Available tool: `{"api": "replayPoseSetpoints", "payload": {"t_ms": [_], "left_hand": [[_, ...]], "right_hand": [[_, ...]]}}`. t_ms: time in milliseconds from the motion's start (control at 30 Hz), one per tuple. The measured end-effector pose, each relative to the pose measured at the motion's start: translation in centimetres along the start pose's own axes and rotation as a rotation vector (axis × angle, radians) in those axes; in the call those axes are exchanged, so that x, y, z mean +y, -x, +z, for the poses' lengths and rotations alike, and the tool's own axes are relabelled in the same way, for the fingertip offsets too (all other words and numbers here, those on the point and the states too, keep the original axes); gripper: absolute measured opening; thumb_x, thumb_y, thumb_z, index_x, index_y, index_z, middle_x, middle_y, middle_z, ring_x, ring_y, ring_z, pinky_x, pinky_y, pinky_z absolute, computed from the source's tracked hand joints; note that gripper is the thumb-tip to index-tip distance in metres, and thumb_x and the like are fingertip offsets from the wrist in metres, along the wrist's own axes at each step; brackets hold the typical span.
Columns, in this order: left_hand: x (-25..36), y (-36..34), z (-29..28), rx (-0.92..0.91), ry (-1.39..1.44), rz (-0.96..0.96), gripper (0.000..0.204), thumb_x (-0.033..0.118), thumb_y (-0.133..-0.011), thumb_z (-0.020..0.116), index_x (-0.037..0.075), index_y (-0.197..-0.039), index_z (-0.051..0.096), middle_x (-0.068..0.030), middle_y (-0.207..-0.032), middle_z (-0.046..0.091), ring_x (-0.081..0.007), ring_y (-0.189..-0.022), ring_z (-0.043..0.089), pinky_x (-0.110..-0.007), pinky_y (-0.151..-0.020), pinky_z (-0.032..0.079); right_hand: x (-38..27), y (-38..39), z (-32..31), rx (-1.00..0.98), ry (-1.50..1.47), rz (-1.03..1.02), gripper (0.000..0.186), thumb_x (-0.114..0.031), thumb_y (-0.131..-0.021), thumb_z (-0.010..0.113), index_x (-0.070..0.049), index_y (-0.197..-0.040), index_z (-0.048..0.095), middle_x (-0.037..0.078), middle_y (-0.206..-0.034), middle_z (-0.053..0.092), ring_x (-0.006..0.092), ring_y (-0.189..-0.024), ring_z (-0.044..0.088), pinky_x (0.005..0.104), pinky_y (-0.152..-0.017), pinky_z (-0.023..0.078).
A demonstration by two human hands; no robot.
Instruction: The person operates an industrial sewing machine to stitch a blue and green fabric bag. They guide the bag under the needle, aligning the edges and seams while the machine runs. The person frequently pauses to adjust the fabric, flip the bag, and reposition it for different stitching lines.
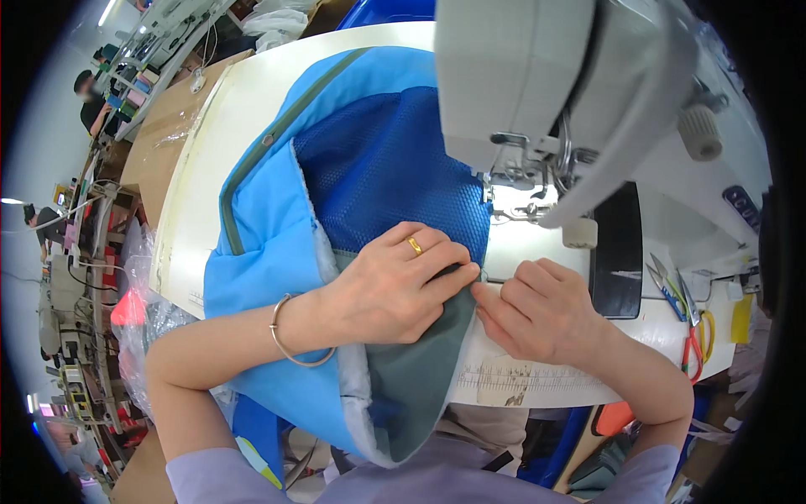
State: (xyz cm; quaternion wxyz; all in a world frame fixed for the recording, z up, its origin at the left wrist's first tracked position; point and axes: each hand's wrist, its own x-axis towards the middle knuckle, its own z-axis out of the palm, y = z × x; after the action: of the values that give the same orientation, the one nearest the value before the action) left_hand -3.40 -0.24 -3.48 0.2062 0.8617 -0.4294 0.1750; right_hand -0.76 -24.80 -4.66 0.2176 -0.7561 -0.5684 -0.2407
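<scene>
A sewn fabric piece (267,286) in light blue lies bunched on the white table, left of the sewing machine (520,84). It has a dark blue mesh panel (386,160), a grey-green panel (420,378), white padding along a raw edge and an olive strip with a snap. My left hand (403,281) rests over the grey-green panel, its fingers closed on the right edge. Facing it, my right hand (537,311) is curled, with its fingertips pinched at that same edge. Both hands are just nearer than the presser foot (520,210); the mesh reaches beside the foot.
Scissors (688,311) and snips with blue handles (667,290) lie on the right of the table (571,382), which has printed ruler marks. Clear plastic bags (143,336) hang at the left. Other people (92,105) sit among machines farther left.
</scene>
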Motion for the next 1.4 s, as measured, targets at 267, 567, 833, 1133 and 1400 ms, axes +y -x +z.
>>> {"api": "replayPoseSetpoints", "payload": {"t_ms": [267,567,833,1133,1400], "left_hand": [[-2.0,-0.7,1.4,0.094,0.021,0.073,0.048,0.006,-0.064,0.071,-0.001,-0.111,0.070,-0.0122,-0.110,0.064,-0.0294,-0.093,0.065,-0.043,-0.086,0.056],[-5.5,-2.5,1.1,0.069,0.043,0.119,0.032,0.005,-0.068,0.071,0.004,-0.100,0.070,-0.0086,-0.105,0.064,-0.0278,-0.096,0.064,-0.041,-0.086,0.055],[-6.4,-2.4,1.6,0.164,0.132,0.131,0.028,-0.001,-0.066,0.066,0.004,-0.092,0.072,-0.0085,-0.095,0.068,-0.0279,-0.084,0.065,-0.037,-0.074,0.057],[-7.5,-3.0,1.0,0.124,0.118,0.180,0.020,0.003,-0.069,0.066,0.005,-0.088,0.073,-0.0052,-0.097,0.069,-0.0247,-0.086,0.066,-0.036,-0.070,0.058],[-8.9,-2.8,-0.9,-0.127,0.119,0.240,0.046,0.003,-0.075,0.065,0.004,-0.120,0.069,-0.0143,-0.120,0.065,-0.0344,-0.105,0.064,-0.043,-0.091,0.053]], "right_hand": [[0.4,-0.4,-0.4,-0.072,0.058,0.057,0.026,-0.009,-0.077,0.079,-0.001,-0.101,0.073,-0.001,-0.072,0.049,0.0144,-0.065,0.052,0.0284,-0.049,0.041],[1.5,-0.7,0.0,-0.120,0.161,0.151,0.031,-0.011,-0.081,0.078,-0.003,-0.111,0.074,-0.001,-0.071,0.048,0.0138,-0.061,0.059,0.0306,-0.044,0.041],[1.7,-0.5,0.2,-0.114,0.151,0.160,0.033,-0.012,-0.083,0.077,-0.002,-0.114,0.074,-0.001,-0.071,0.048,0.0126,-0.053,0.055,0.0315,-0.045,0.041],[1.4,-0.8,0.1,-0.139,0.165,0.229,0.035,-0.009,-0.084,0.077,-0.004,-0.119,0.074,0.000,-0.068,0.050,0.0160,-0.060,0.054,0.0329,-0.052,0.041],[1.5,-0.5,0.5,-0.166,0.201,0.266,0.039,-0.007,-0.087,0.076,-0.005,-0.125,0.073,0.001,-0.069,0.052,0.0176,-0.062,0.053,0.0352,-0.052,0.041]]}}
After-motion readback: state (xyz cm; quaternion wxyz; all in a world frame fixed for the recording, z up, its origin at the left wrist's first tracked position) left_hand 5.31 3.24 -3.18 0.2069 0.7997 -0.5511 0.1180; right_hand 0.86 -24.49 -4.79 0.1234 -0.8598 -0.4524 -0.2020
